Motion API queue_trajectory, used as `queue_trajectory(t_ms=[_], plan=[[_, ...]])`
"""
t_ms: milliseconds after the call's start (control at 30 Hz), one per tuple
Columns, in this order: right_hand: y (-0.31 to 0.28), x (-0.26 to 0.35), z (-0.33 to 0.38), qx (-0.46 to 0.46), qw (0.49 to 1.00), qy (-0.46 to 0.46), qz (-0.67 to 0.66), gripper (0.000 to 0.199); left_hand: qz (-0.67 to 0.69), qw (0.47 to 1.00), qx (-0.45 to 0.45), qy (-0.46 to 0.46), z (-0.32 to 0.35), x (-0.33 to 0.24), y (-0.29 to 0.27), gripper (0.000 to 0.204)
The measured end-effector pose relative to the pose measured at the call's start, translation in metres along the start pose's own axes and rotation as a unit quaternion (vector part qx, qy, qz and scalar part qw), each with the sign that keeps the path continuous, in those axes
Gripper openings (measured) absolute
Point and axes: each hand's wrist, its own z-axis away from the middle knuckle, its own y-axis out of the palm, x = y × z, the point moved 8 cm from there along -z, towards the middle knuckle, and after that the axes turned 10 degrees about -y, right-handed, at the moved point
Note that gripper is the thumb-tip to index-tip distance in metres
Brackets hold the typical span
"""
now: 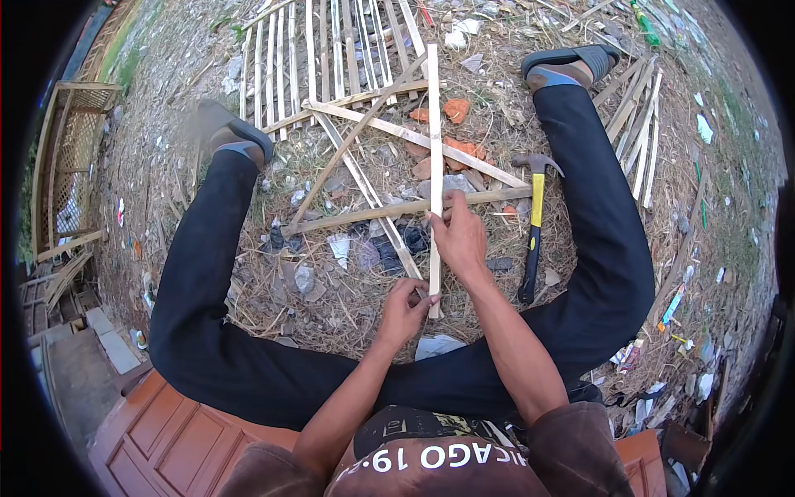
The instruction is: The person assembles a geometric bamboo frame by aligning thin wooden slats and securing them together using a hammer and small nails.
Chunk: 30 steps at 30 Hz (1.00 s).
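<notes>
Slat: pale bamboo strip, long axis running straight away from the person, from between the legs out toward the lattice panel; it lies over the crossed strips on the ground.
Right hand: on the slat's middle stretch, fingers wrapped onto it from the right side, thumb toward the near end.
Left hand: at the slat's near end, fingers curled together around the tip; whether something small is pinched there too, cannot tell.
Relation: both hands on the same strip, left nearer the body, right further out along the axis; the free far half points away beyond the right hand.
Hammer: yellow-and-black handle, lying on the ground just right of the right hand, parallel to the slat, head away from the person; untouched.
Ground: straw, litter, orange shards beside the far half of the slat.
</notes>
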Motion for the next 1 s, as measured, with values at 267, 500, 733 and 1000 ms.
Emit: queue_trajectory(t_ms=[267,500,733,1000], plan=[[-0.016,0.006,-0.009,-0.052,0.998,-0.012,-0.020,0.045,0.083,0.996,-0.014,0.034,-0.010,-0.009,0.006,0.041],[-0.019,-0.005,-0.002,-0.073,0.996,0.017,-0.044,0.047,0.100,0.994,0.012,-0.037,-0.002,-0.003,0.009,0.047],[-0.008,-0.003,0.001,-0.066,0.993,0.004,-0.094,0.045,0.142,0.988,0.026,-0.050,0.003,0.000,0.010,0.049],[-0.004,-0.014,-0.001,-0.059,0.991,0.027,-0.118,0.048,0.177,0.982,0.025,-0.063,0.000,0.004,0.011,0.051]])
